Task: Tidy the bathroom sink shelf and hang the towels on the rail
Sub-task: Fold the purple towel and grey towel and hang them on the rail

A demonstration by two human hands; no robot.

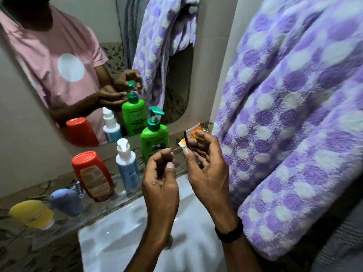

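Note:
Both hands are raised over the white sink (110,240). My right hand (206,163) pinches small orange and black sachets (191,135) between thumb and fingers. My left hand (161,175) is beside it, its fingers curled and touching the edge of a sachet. Behind them, on the glass shelf (110,199), stand a green pump bottle (154,140), a white and blue pump bottle (126,165) and a red bottle (92,175) upside down on its cap. A purple towel with white dots (290,118) hangs at the right.
A blue-grey holder (65,201) and a yellow one (31,213) sit at the shelf's left end. The mirror (82,61) above shows the person's pink shirt and the same bottles. A grey towel (341,246) shows at the lower right corner.

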